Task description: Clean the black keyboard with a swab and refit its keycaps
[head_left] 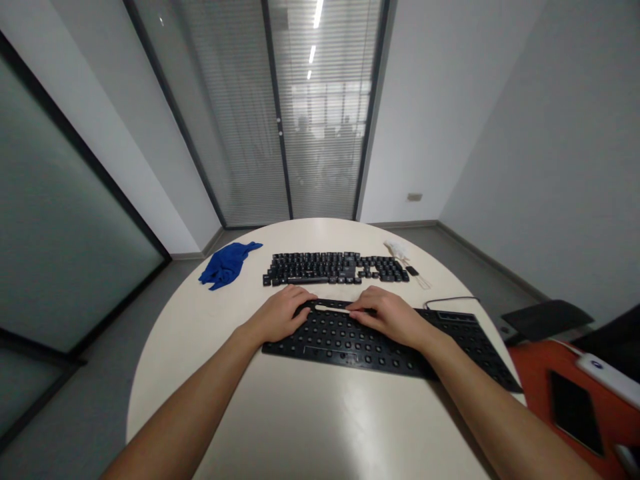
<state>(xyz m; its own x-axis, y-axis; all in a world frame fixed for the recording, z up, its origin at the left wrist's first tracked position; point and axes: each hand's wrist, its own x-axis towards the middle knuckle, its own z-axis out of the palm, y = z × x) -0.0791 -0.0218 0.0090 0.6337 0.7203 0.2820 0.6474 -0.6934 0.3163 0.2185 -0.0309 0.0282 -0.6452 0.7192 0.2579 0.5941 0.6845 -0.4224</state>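
Note:
A black keyboard base [345, 341], stripped of its keycaps, lies slightly slanted across the round white table. My left hand [280, 313] grips its upper left corner, with fingers over the far edge and the thumb on the top face. Between the thumb and fingers of my right hand [393, 317] is a thin white cotton swab [327, 308]. The swab lies nearly flat along the top row of switches, its tip pointing left towards my left hand. Just beyond the base, the loose black keycaps [313, 268] are laid out in keyboard order.
A crumpled blue cloth [230, 263] lies at the table's far left. At the far right are a white plastic bag [397, 250], loose sticks and a small black piece [411, 271]. A cable [450, 298] runs off right. An orange seat [540, 373] beside the table holds a phone [575, 410].

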